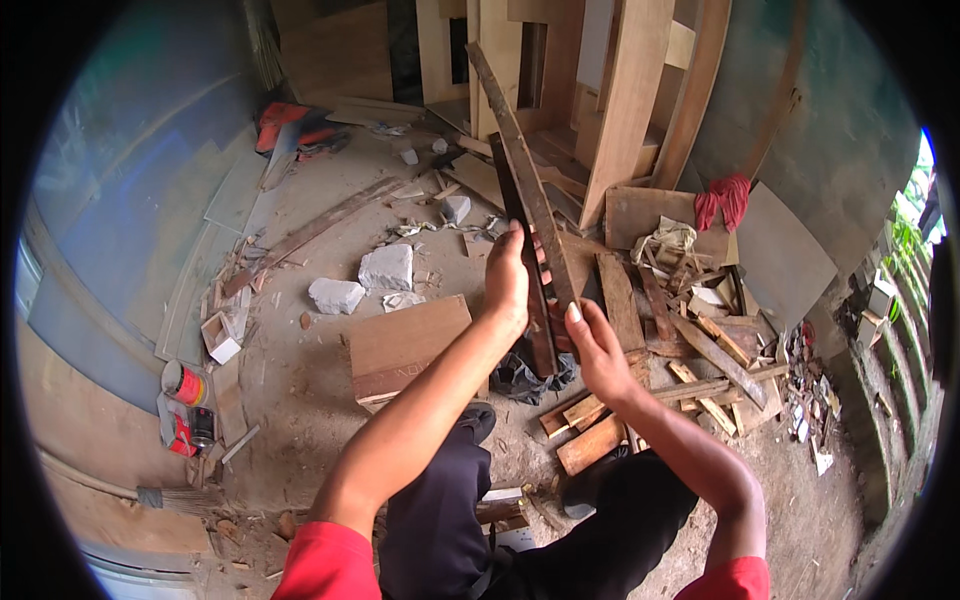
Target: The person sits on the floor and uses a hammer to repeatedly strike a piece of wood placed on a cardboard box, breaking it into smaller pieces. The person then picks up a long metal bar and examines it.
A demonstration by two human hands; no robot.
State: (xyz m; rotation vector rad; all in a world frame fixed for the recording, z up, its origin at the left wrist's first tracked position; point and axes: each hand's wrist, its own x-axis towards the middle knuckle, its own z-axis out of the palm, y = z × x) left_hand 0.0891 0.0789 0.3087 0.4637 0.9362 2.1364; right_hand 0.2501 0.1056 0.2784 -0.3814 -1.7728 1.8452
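A dirt floor [300,390] littered with offcuts fills this rough workshop corner, with plywood sheets and tall boards [625,110] leaning against the back wall. The person sits or crouches low, dark trousers and two shoes showing below the forearms.

Both hands are up in front of the body, gripping two long dark wooden strips [525,200] held together, nearly upright and tilted to the upper left. The left hand [508,280] is wrapped around their near edge, fingers closed; the right hand [598,350] grasps them lower down, thumb raised along the side. The step looks like lining up or inspecting the two strips against each other; any next move calls for a steady two-handed grip, since the strips are long and top-heavy.

Just below the hands lies a flat wooden board [405,345], and to the right a heap of short scrap pieces [690,370] crowds the floor. Two white stone chunks [385,268] rest beyond the board. A red cloth [725,198] hangs on a panel, and cans [185,383] stand at the left wall.
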